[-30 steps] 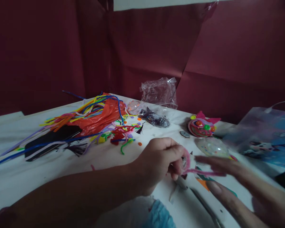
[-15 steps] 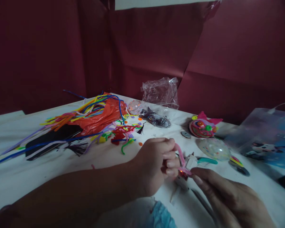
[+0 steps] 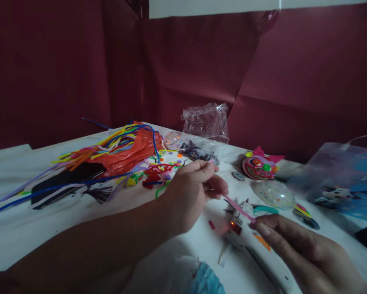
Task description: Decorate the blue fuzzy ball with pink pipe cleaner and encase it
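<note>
1. Two hands stretch a pink pipe cleaner (image 3: 236, 207) just above the white table (image 3: 24, 228).
2. Left hand (image 3: 191, 192) pinches its upper end; right hand (image 3: 289, 245) pinches its lower end, over a white glue gun (image 3: 243, 232).

Two hands are in view — the left hand (image 3: 191, 196) and the right hand (image 3: 293, 249) — with one pink pipe cleaner (image 3: 236, 207) stretched between them. One white glue gun (image 3: 243, 232) lies on the table. One heap of coloured pipe cleaners (image 3: 110, 151) — too tangled to count singly. One orange plastic bag (image 3: 131, 153), one crumpled clear bag (image 3: 205, 120), one printed blue bag (image 3: 345, 181). Two clear balls: one (image 3: 172, 139) far, one (image 3: 273, 192) near. One decorated round craft piece (image 3: 259, 165). One small metal disc (image 3: 237, 176).
</note>
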`<state>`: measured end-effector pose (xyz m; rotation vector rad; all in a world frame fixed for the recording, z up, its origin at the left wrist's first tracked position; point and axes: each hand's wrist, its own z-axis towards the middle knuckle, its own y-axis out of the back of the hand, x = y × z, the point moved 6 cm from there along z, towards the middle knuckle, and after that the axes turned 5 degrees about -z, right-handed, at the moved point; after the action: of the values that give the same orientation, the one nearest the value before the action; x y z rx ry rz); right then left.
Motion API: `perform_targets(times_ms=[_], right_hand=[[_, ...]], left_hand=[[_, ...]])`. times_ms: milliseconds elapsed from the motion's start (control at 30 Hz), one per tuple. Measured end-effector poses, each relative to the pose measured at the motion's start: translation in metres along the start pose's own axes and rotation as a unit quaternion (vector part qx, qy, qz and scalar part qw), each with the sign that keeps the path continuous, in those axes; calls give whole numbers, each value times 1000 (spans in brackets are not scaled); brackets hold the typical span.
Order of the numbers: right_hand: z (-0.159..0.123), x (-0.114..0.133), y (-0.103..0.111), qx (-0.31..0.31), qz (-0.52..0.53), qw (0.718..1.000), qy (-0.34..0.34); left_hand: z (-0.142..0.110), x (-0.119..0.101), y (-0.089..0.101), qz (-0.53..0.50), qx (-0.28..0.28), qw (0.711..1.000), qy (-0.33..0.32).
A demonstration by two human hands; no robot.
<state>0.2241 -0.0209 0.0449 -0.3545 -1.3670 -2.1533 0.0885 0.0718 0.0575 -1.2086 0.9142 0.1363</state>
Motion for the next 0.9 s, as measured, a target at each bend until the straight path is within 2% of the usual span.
perform_targets(times_ms=[67,200,267,367,433,600,733,767,900], right_hand=[[0,-12,3,10,56,998,-35],[-7,-39,-3,37,152,975,-158],[-9,-39,-5,39,147,975,-163],[-8,-26,-2,19,125,983,-132],[-9,-24,-4,25,148,978,-147],[-14,-35,-17,125,244,939,-206],[-13,-42,-19,119,285,910,-275],[-11,-41,-19,116,295,907,-276],[-2,-33,-22,170,343,903,-192]], left_hand=[[4,-4,5,19,-14,1000,-20],[11,-11,13,33,-44,998,-35],[13,-15,14,39,-56,997,-42],[15,-20,17,45,-73,995,-53],[18,-21,21,48,-85,994,-52],[28,-23,32,47,-107,992,-47],[34,-28,36,44,-108,992,-54],[35,-28,37,44,-109,992,-55],[37,-27,39,48,-112,991,-53]])
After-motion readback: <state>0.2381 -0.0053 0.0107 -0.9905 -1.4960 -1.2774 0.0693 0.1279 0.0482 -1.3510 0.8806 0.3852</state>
